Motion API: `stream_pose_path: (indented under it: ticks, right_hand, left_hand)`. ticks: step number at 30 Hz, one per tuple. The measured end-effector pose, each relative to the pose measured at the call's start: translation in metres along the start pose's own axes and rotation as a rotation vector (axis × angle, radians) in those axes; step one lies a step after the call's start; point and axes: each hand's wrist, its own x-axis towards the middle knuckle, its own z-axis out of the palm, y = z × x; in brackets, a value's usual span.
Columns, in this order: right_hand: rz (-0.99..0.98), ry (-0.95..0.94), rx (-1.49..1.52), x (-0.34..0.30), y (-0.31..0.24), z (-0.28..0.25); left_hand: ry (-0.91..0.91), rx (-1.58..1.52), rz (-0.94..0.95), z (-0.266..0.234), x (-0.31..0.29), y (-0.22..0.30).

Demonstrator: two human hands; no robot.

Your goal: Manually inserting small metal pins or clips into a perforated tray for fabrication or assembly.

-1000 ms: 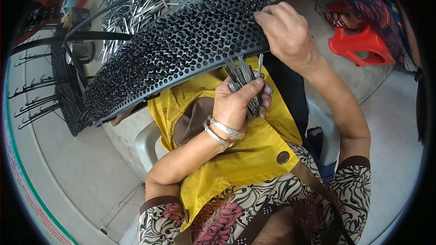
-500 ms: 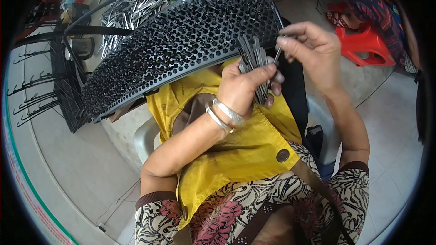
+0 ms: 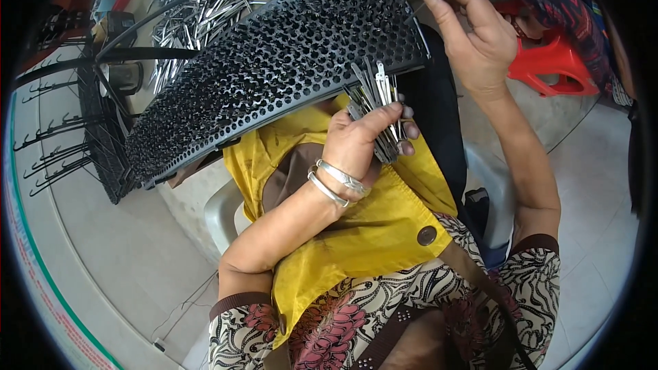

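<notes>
My left hand (image 3: pixel 356 138) is closed round a bundle of thin, flat metal strips (image 3: pixel 381 85), their ends fanning out above the thumb. Two silver bangles circle that wrist. Beyond it a black perforated tray (image 3: pixel 404 46) slants across my lap, with dark pieces standing upright in its many round holes. My right hand (image 3: pixel 474 38) is raised at the tray's right end, thumb and forefinger pinched together. Between those fingertips a thin metal strip (image 3: pixel 415 12) points down toward the tray's far right corner; whether its tip touches a hole is unclear.
Loose silvery strips (image 3: pixel 195 17) lie heaped on the table behind the tray. A black rack with hooked wires (image 3: pixel 96 123) stands at left. At right is a red plastic stool (image 3: pixel 548 68), beside another person's patterned clothing (image 3: pixel 565 10). A yellow apron (image 3: pixel 343 233) covers my lap.
My right hand has moved up and away from the bundle to the tray's far right corner, carrying a strip. The left hand and its bundle have shifted slightly left.
</notes>
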Motion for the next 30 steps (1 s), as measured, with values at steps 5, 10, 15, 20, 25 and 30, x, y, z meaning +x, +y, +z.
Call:
stream_pose_path:
  ticks: [5,10,15,20,25,30]
  right_hand:
    - [-0.214,-0.01,-0.011,0.0,0.005,0.009]
    - [-0.458,-0.183,-0.044,-0.003,0.013,0.017]
    - [-0.455,-0.257,-0.107,-0.006,0.009,0.013]
    - [-0.48,-0.353,-0.113,-0.007,0.014,0.009]
    - [-0.189,-0.379,0.032,-0.006,-0.006,-0.007]
    - [0.549,-0.661,0.537,-0.024,-0.029,-0.026]
  left_hand:
    - [0.009,-0.02,0.025,-0.004,-0.002,-0.005]
    - [0.007,-0.016,0.036,-0.002,-0.006,-0.004]
    - [0.008,0.002,0.07,0.0,-0.008,-0.003]
    - [0.008,0.019,0.086,0.004,-0.008,-0.004]
    - [0.007,0.016,0.09,0.002,-0.005,-0.002]
    - [-0.006,0.029,0.097,0.007,-0.005,0.001]
